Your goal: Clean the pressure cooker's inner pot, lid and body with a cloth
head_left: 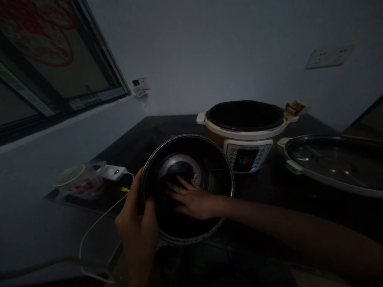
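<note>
My left hand (138, 223) grips the near-left rim of a round dark inner pot (217, 175), thumb inside and fingers around the outside. The pot is tilted so that its opening faces me. Inside it, my right hand (191, 199) reaches in from the right with fingers spread towards the bottom. Whether a thin cloth lies under those fingers is too dark to tell. Behind the pot stands a rice cooker body (251, 131) with a control panel on its front and its top uncovered.
On the right lies a large glass lid (335, 163) with a pale rim. At the left edge stand a paper cup (77, 181) in clear plastic and a white charger (113, 172) with a cable. The dark table (161, 123) meets the wall behind, below a socket (329, 56).
</note>
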Demonstrator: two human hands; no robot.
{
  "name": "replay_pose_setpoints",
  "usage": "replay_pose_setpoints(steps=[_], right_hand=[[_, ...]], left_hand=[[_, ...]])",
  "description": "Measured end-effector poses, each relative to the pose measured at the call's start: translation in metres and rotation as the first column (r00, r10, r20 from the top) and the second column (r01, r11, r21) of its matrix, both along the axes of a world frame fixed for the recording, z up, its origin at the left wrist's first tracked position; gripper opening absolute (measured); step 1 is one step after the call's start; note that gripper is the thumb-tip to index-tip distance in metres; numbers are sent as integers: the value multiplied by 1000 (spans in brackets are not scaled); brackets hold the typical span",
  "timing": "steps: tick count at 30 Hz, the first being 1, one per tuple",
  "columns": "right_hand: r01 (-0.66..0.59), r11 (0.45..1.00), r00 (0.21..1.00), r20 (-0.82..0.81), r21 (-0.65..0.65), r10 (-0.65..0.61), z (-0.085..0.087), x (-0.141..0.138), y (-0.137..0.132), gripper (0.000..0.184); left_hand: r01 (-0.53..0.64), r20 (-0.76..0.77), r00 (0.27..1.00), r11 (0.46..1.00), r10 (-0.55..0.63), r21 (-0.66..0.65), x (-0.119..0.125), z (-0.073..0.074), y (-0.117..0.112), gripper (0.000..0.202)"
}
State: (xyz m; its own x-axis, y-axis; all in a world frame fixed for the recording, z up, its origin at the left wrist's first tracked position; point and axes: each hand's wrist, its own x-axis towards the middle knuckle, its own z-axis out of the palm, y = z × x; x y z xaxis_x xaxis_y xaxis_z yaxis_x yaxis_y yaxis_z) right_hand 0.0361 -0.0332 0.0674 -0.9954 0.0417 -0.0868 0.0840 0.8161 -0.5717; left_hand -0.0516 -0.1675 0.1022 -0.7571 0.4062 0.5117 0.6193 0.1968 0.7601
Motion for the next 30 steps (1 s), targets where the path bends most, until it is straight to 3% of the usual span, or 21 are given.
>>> replay_pose_setpoints(steps=[5, 10, 15, 18, 22, 26, 28, 30], right_hand=[[197, 976, 962, 208, -90, -175, 4, 23, 9, 77], [368, 926, 877, 299, 86, -377, 12, 24, 19, 80], [323, 889, 851, 312, 324, -423, 20, 23, 14, 72], [258, 890, 866, 318, 376, -386, 24, 22, 0, 57], [146, 946, 918, 316, 289, -238, 23, 11, -19, 36], [82, 992, 985, 142, 93, -94, 19, -12, -29, 23], [91, 992, 996, 20, -89, -89, 19, -28, -28, 17], [156, 956, 981, -72, -249, -179, 23, -43, -23, 16]], left_hand=[[12, 22, 1000, 999, -13, 44, 3, 0, 1, 51], [42, 19, 999, 998, -43, 39, 5, 1, 0, 51], [34, -8, 999, 999, -34, 37, 6, 1, 0, 50], [33, -24, 999, 999, -33, 11, 8, 1, 0, 52], [14, -51, 999, 1000, -14, 0, 13, 1, -1, 53], [38, -55, 998, 999, -38, 8, 17, 2, -3, 51], [48, -50, 998, 999, -47, 10, 17, 2, -4, 51], [51, -46, 998, 999, -51, 7, 16, 1, -5, 52]])
